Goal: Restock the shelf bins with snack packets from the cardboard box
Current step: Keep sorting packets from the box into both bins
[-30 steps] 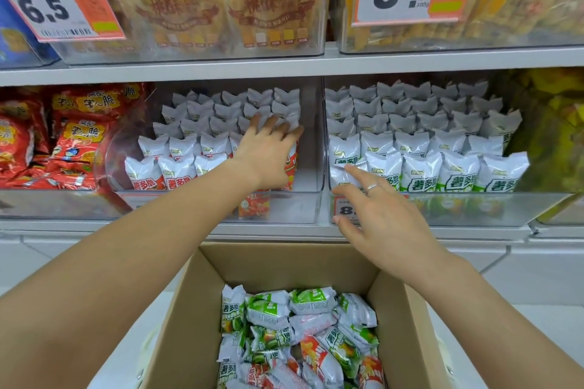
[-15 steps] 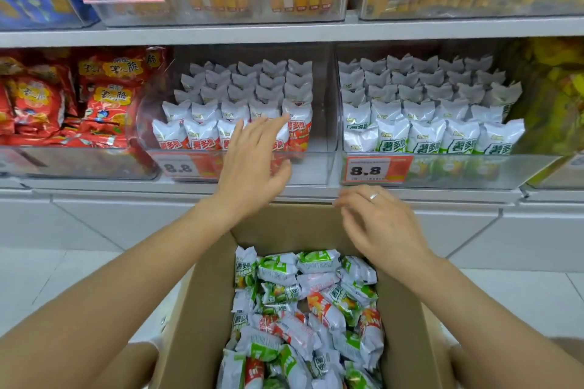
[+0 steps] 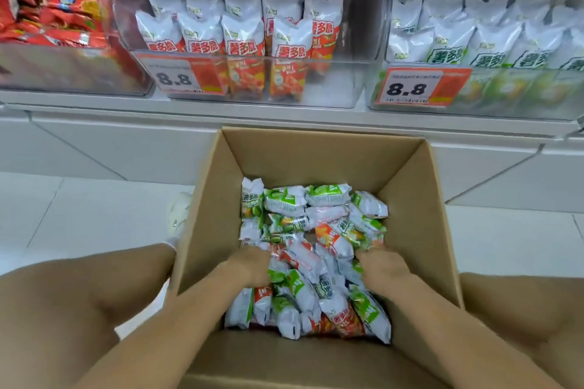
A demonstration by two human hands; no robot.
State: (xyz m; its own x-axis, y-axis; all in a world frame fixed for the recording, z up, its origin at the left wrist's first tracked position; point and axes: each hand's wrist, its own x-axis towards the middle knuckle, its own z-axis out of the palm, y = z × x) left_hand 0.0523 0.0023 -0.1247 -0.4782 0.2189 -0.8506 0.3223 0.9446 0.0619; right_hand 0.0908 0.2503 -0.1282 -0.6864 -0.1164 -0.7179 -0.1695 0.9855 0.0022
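An open cardboard box [image 3: 319, 151] stands on the floor below the shelf, holding several loose red and green snack packets [image 3: 313, 218]. Both my hands are down inside it. My left hand [image 3: 249, 264] is buried among the packets at the left of the pile, fingers hidden. My right hand [image 3: 380, 265] digs into the packets at the right, fingers hidden too. Above, a clear bin [image 3: 347, 85] holds rows of red packets [image 3: 243, 31] with free space at its right front. The bin to the right [image 3: 521, 95] is packed with green packets [image 3: 448, 41].
A third bin at the left [image 3: 63, 73] holds red bags [image 3: 69, 0]. Orange price tags reading 8.8 [image 3: 180, 77] hang on the bin fronts. The white shelf edge [image 3: 284, 117] runs just above the box. My knees flank the box on the tiled floor [image 3: 79, 215].
Both hands have dropped from the shelf front into the box and sunk among the packets. My view has tilted down toward the box.
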